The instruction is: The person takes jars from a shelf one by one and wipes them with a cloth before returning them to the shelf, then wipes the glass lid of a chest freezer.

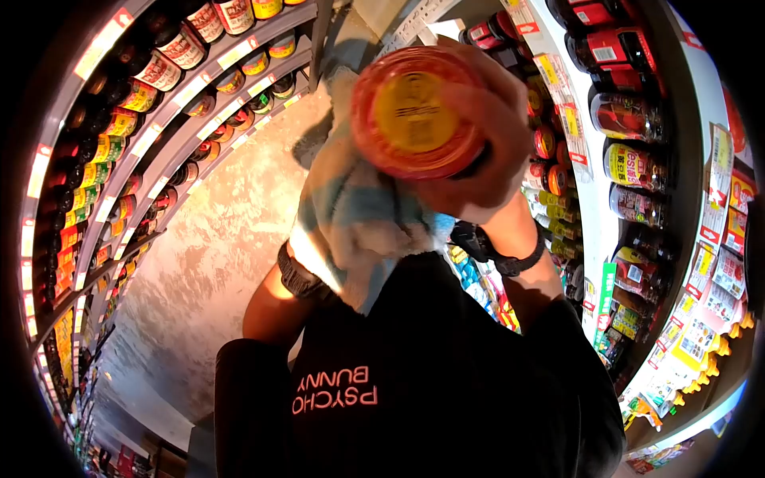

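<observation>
A jar (416,113) with red contents and a yellow round label faces the camera at the upper middle. My right hand (498,131) is wrapped round its right side, fingers closed on it. A light cloth (355,195) with blue stripes covers my left hand and touches the jar's lower left side. Most of my left hand is hidden in the cloth; its wrist wears a dark band (301,275). Another dark band (522,259) is on my right wrist.
Shelves of jars and bottles (159,72) curve along the left. More shelves with jars (633,163) and price tags stand at the right. Between them lies a pale floor (215,231). My dark shirt (446,382) fills the bottom middle.
</observation>
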### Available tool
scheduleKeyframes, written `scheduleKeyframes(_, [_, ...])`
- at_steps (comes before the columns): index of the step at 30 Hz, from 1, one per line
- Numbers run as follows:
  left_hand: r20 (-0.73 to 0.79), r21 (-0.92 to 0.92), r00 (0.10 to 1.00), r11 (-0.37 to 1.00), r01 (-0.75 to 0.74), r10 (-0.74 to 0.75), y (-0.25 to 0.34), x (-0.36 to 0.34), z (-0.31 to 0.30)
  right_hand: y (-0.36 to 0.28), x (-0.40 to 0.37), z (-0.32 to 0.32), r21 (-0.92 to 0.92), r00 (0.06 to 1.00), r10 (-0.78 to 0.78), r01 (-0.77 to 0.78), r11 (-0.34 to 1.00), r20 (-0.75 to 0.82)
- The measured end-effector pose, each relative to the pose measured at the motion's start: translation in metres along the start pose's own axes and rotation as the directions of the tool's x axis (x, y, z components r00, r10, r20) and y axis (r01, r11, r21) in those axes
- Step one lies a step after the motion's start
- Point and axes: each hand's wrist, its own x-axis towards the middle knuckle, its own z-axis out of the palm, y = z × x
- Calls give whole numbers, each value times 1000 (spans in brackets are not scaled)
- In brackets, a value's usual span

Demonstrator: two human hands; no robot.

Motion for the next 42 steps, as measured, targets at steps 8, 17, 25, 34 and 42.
scheduleKeyframes(8, [162, 80, 987, 997, -17, 4, 24, 11, -31, -33, -24, 2, 313, 844, 528, -528, 789, 94])
scheduleKeyframes(17, [603, 257, 735, 797, -547, 311, 54, 83, -89, -27, -23, -14, 412, 594, 621, -804, 429, 512])
scheduleKeyframes(25, [274, 467, 957, 883, -49, -92, 53, 34, -61, -21, -1, -12, 521, 407, 696, -852, 54, 592])
scheduleKeyframes(34, [345, -294, 856, 822, 488, -385, -11, 15, -7, -4, -13, -1, 189, 807, 561, -589, 786, 185])
scheduleKeyframes(42, [236, -296, 915, 873, 388, -327, 28, 77, 6, 22, -36, -13, -44, 892, 386, -387, 921, 236])
